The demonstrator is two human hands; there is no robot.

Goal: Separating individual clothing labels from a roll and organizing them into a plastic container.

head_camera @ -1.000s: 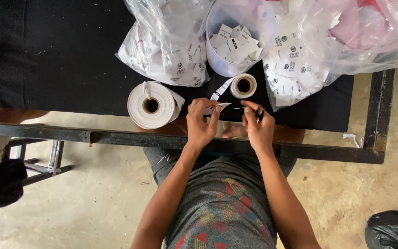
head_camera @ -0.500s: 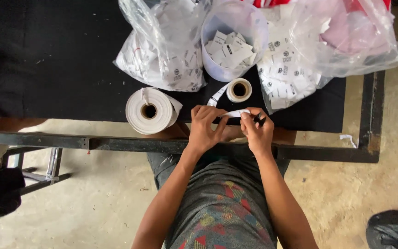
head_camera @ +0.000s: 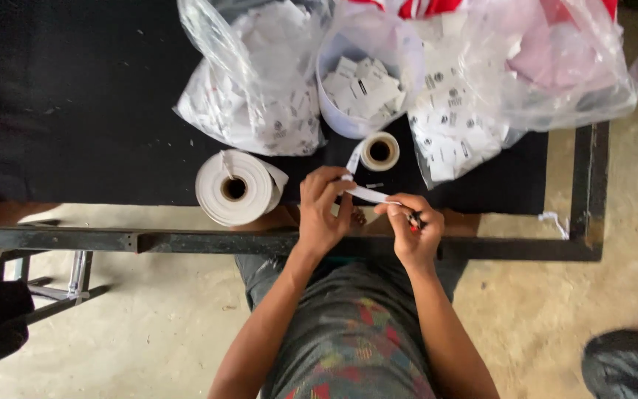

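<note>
Lying on the black tabletop [head_camera: 75,111], a big white roll [head_camera: 234,188] is at 9 o'clock of the left hand [head_camera: 323,214], whose grip pinches a white strip [head_camera: 367,193]. At 3 o'clock the right hand [head_camera: 411,233] grips the strip's other end and a small dark tool [head_camera: 413,219].

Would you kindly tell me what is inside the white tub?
The white tub holds a loose heap of small white labels. Its bottom and anything beneath the heap are covered.
</note>
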